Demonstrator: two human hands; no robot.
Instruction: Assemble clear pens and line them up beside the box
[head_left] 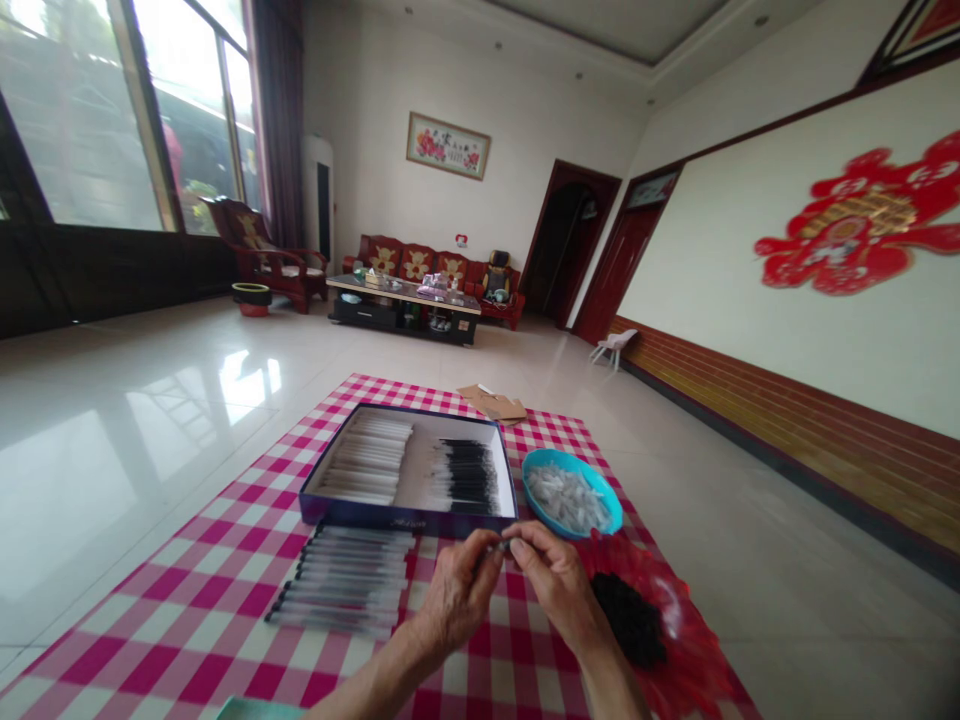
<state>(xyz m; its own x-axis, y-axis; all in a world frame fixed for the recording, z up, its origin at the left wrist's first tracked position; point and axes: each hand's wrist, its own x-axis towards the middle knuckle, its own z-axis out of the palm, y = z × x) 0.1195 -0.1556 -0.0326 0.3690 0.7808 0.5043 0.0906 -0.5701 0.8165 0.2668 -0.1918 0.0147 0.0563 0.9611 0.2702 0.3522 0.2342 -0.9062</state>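
Note:
My left hand (457, 590) and my right hand (555, 580) meet above a pink-and-white checked cloth (225, 620), pinching a small thin pen part (500, 547) between their fingertips. Behind them, a dark blue box (409, 521) holds rows of white pen barrels and black-ended pens. A teal bowl (570, 490) of translucent plastic pieces lies just beyond my right hand. Under that hand's wrist, a red plastic bag (679, 640) carries a heap of small black parts (628, 620). Several assembled pens (341, 578) lie in a row left of my left hand.
Flattened cardboard pieces (491, 402) lie at the cloth's far edge. A teal item (259, 710) sits at the bottom edge of view. The cloth lies on a glossy tiled floor, with a low table (403, 300) and red sofa (420, 262) far beyond.

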